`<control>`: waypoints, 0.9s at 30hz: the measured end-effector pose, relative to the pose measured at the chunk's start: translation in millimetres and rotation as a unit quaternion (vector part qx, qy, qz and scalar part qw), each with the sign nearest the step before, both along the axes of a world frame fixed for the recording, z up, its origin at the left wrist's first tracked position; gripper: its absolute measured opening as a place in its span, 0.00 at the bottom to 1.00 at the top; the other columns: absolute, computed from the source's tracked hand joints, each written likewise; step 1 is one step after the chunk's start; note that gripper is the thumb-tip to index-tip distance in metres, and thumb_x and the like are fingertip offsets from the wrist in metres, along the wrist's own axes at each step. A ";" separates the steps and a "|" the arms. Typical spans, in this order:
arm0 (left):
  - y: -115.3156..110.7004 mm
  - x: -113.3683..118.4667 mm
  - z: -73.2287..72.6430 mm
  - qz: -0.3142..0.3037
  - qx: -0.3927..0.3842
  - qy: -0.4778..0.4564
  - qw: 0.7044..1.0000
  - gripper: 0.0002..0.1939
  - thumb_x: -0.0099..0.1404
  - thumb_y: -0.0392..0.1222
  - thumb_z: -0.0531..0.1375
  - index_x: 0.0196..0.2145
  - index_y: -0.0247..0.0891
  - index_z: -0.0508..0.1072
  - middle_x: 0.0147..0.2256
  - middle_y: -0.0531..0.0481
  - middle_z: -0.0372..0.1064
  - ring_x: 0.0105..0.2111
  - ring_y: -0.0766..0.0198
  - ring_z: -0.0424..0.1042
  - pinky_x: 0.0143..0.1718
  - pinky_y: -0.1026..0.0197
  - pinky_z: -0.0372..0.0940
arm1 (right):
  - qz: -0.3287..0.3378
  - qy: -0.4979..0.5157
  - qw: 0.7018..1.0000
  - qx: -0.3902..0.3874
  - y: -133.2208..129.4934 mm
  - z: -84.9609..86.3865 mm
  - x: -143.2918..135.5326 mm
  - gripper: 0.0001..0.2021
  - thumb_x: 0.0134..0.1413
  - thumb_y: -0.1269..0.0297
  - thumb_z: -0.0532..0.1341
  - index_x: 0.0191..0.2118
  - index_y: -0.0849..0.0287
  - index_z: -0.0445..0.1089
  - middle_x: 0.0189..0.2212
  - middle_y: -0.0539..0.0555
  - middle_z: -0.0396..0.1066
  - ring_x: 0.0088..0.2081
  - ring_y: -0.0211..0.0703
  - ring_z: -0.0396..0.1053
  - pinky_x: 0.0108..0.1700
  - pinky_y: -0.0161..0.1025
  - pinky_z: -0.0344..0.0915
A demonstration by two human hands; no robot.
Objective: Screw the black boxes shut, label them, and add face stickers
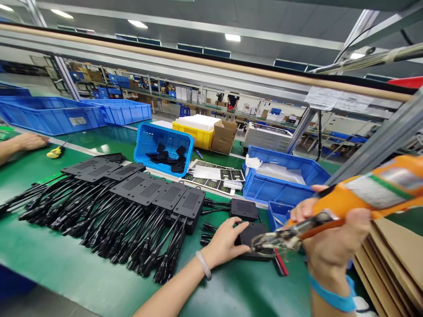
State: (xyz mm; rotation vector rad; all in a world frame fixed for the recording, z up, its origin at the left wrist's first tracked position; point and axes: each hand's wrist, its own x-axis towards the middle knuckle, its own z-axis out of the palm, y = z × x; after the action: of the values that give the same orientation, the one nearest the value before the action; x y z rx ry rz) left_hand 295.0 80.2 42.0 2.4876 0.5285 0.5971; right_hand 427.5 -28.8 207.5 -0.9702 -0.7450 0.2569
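My left hand point(224, 242), with a pale bangle on the wrist, holds the left side of a black plastic box point(254, 233) on the green bench, thumb and fingers spread apart over its edge. In my right hand point(330, 237), which wears a blue wristband, is an orange hot glue gun point(360, 198), blurred by motion. Its metal nozzle points left, over the box's front right part. Just right of the box lies a red and black tool point(280, 262). Behind it sits another black box point(243, 209) with its cables to the left.
Several black boxes point(132, 188) with cables lie in a row at left. Behind are a light-blue basket point(142, 147) of black parts and a blue bin point(280, 189) of sheets. Cardboard point(393, 259) stands at right. Another person's hand point(31, 141) is near a yellow tape measure point(55, 152).
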 end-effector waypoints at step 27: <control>-17.5 -0.7 4.5 -0.025 0.025 0.118 0.992 0.29 0.57 0.44 0.72 0.56 0.45 0.74 0.60 0.35 0.62 0.59 0.40 0.65 0.59 0.42 0.63 | -0.041 -0.036 0.997 -0.054 1.3 -45.1 49.9 0.25 0.49 0.38 0.58 0.40 0.57 0.71 0.18 0.48 0.64 0.15 0.41 0.62 0.13 0.37 0.58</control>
State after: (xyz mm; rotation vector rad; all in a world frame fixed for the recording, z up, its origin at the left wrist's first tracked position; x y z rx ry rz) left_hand 294.4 62.8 46.5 2.6285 0.5416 0.3013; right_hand 477.5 -27.5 162.4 -1.1153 -0.7617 0.1937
